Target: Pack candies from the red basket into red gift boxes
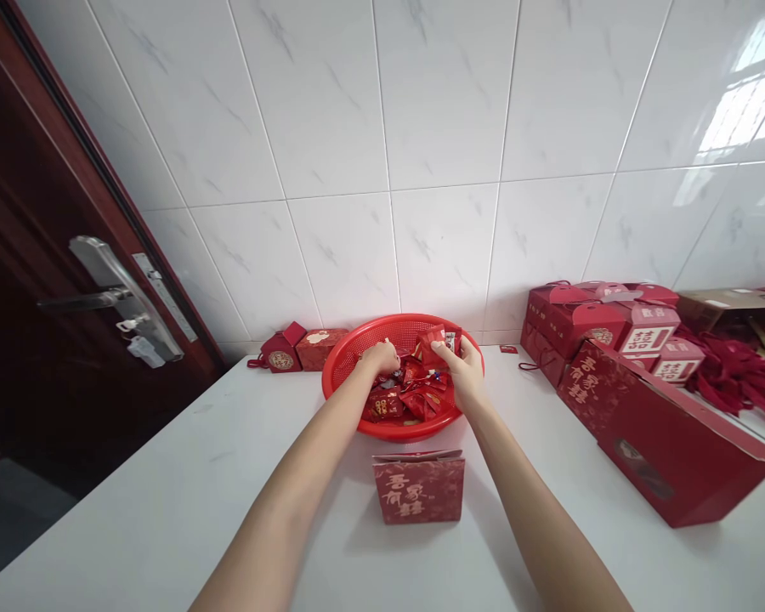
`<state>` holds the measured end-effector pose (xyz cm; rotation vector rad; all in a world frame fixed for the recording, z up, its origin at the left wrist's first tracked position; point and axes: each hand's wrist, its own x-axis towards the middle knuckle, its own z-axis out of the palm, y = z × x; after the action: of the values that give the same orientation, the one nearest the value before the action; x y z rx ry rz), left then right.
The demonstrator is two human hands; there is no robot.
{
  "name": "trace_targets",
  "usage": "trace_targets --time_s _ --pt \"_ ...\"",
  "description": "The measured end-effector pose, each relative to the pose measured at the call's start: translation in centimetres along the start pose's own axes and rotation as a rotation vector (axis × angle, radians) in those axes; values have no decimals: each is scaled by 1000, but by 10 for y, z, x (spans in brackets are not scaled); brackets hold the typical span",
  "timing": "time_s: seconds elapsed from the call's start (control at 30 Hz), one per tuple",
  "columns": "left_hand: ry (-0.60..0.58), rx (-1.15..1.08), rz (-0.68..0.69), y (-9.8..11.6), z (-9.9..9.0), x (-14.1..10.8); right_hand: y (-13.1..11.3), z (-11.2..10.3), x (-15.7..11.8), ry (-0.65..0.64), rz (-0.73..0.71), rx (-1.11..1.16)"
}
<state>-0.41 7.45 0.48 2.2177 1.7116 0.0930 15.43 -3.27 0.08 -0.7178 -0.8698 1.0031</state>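
Observation:
A red plastic basket (408, 432) full of red-wrapped sweets (424, 401) stands against the tiled wall. Over its right side, my right hand (465, 367) pinches a red candy packet (431, 347) between thumb and fingers; another small packet (452, 340) shows beside it. My left hand (382, 359) reaches into the basket's left half with fingers curled down among the sweets, and what they hold is hidden. Between my forearms, in front of the basket, a small red gift box (419, 490) with gold characters stands upright, its top flaps apparently raised.
Two small red boxes (322, 349) sit left of the basket. On the right are stacked red gift boxes (574, 319), a long red box (669, 433) and a heap of dark red ribbons (739, 365). A wooden door (51, 204) with keys in its lock borders the white table (217, 459).

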Motion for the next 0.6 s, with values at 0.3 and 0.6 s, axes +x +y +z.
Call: trace_targets --time_s 0.3,0.6 --pt "-196 -220 47 6 -3 -11 2 -3 1 -17 0 -11" --pt "280 -789 294 25 -28 -59 -25 -3 2 -93 117 70"
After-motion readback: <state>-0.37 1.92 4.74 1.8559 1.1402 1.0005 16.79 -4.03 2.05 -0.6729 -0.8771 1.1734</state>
